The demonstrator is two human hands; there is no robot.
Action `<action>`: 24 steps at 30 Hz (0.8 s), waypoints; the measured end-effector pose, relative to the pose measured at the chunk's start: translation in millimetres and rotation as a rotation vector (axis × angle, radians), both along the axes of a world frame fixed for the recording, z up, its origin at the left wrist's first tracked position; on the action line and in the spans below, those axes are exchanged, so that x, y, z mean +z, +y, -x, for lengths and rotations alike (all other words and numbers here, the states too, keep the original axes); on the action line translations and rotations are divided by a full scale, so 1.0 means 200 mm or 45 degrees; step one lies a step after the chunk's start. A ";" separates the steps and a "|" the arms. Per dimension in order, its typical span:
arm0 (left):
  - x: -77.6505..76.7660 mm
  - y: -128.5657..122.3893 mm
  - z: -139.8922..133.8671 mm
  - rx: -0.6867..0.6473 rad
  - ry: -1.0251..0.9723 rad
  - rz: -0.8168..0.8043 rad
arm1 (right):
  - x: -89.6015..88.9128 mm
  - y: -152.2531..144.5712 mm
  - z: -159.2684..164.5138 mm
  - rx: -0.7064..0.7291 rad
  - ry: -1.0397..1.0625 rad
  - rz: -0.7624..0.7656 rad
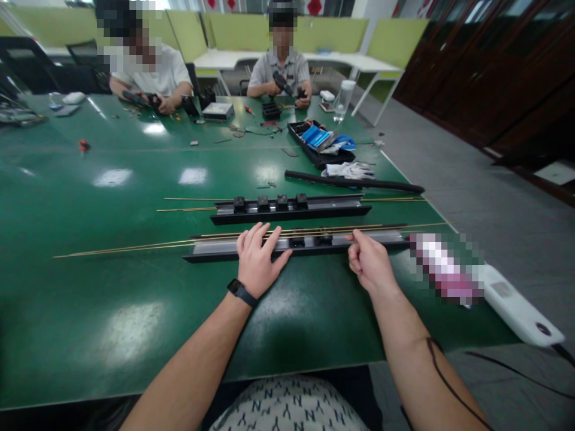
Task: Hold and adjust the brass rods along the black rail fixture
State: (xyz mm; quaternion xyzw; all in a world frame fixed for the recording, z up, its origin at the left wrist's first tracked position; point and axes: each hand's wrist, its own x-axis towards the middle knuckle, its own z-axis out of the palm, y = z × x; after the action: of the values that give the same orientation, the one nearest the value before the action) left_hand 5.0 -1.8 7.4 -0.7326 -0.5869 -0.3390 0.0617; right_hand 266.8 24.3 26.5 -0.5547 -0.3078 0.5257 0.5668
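A long black channel (220, 257) with a silvery inside lies across the table before me. Thin brass rods (130, 247) run along it and stick out past both ends. My left hand (260, 257) rests over its left half, fingers spread across the rods and thumb by the front wall. Toward the right end, my right hand (371, 258) is closed, its thumb and forefinger pinching at a brass rod. Between the hands, small black blocks (324, 237) sit in the channel. Behind lies a similar channel (291, 215) with several black blocks (263, 204) and more rods.
A black strip (354, 181), white gloves (350, 170) and a black tray (309, 157) of blue items lie beyond. At right is a white power strip (516, 305) beside a blurred pink item (449, 272). Two people work across the green table (135, 335) with drills (282, 82).
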 end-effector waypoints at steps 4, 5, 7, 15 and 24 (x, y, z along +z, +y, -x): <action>0.00 0.00 0.00 -0.001 0.003 -0.008 | 0.01 0.00 0.00 -0.017 0.000 -0.003; -0.01 0.00 0.00 -0.003 0.006 -0.010 | 0.01 0.00 0.00 -0.047 0.005 -0.005; -0.01 0.00 0.00 -0.004 0.011 -0.015 | 0.00 0.00 -0.01 -0.100 0.012 0.000; -0.01 0.00 0.00 -0.004 0.013 -0.031 | -0.01 0.00 0.00 -0.006 -0.012 -0.005; -0.01 0.00 0.00 -0.001 0.006 -0.019 | -0.02 0.01 -0.01 -0.102 0.000 -0.020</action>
State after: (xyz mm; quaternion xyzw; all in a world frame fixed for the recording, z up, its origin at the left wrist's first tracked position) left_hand 4.7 -1.3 6.2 -0.7333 -0.5839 -0.3416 0.0685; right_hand 269.7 26.3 23.2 -0.5621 -0.2896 0.5002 0.5916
